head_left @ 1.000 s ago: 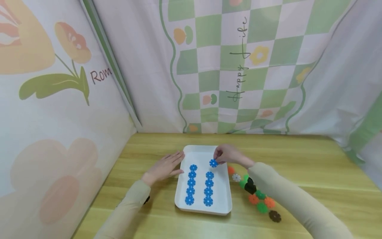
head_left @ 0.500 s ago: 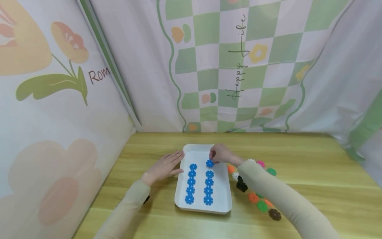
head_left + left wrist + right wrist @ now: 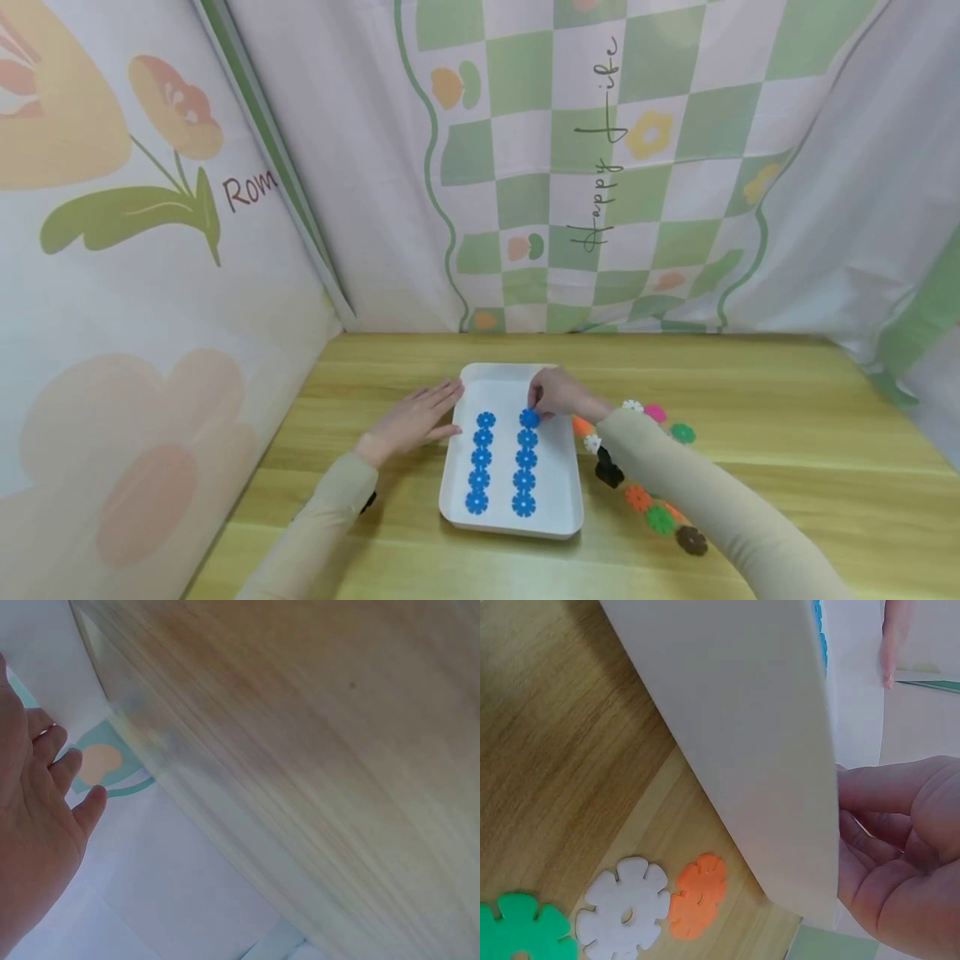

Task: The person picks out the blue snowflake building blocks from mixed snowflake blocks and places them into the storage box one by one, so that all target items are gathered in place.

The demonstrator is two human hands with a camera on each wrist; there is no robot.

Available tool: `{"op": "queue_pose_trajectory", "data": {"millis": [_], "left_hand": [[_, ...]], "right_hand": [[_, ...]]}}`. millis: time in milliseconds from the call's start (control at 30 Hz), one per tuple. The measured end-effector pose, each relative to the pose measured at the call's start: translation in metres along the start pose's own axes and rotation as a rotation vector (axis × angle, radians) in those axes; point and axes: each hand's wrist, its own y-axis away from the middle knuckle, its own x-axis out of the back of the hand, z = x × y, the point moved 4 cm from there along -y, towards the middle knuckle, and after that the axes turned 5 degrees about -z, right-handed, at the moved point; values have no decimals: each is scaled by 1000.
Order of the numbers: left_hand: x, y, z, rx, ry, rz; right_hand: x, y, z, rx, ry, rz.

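My right hand reaches over the right rim of a white tray and pinches a blue snowflake disc at the far end of the right column. Two columns of blue notched discs lie in the tray, the left one headed by a blue disc. My left hand rests with straight fingers against the tray's left rim. In the right wrist view the tray's side wall hides the fingertips of the right hand and the disc they hold.
Loose discs lie right of the tray on the wooden table: orange, white, green, pink and brown. The right forearm covers some. A printed curtain stands behind the table.
My right hand has moved left, then slightly nearer, bringing the blue disc down to the far end of the right column. The left hand keeps its place at the rim.
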Motion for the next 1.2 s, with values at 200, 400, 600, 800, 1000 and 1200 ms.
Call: {"op": "queue_pose_trajectory", "data": {"millis": [200, 400, 600, 800, 1000, 1200], "left_hand": [[1, 1, 0, -2, 22, 0], [0, 1, 0, -2, 17, -1], [-1, 0, 0, -7, 14, 5], [1, 1, 0, -14, 26, 18], [1, 1, 0, -1, 11, 4], [1, 1, 0, 6, 23, -4]], "right_hand": [[-3, -2, 0, 2, -5, -6], [-4, -4, -2, 24, 2, -5], [-3, -4, -3, 38, 45, 4], [1, 1, -6, 83, 43, 15], [8, 10, -8, 159, 17, 38], [16, 24, -3, 224, -20, 68]]}}
